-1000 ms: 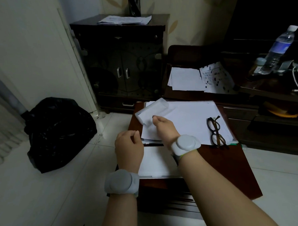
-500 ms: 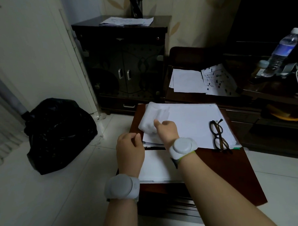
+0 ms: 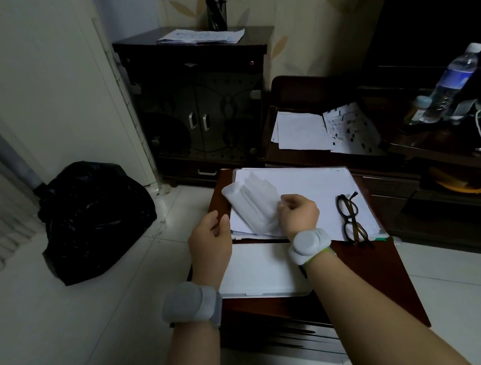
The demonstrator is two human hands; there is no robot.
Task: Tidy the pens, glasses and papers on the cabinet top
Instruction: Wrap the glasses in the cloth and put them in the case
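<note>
A stack of white papers lies on a low reddish-brown cabinet top. My right hand pinches a blurred white sheet lifted over the stack's left part. My left hand hovers at the cabinet's left edge with fingers loosely curled, holding nothing. Dark-framed glasses rest folded on the right side of the stack. A second white sheet lies nearer me, between my wrists. A dark pen shows only as a thin strip under the stack's near edge.
A dark cabinet stands behind with papers and a pen holder on top. More papers lie on a low shelf to the right. A water bottle stands far right. A black bag sits on the floor, left.
My right hand has swung the lifted sheet from upright down and left over the stack. The left hand's fingers have loosened slightly. The view moved a little closer.
</note>
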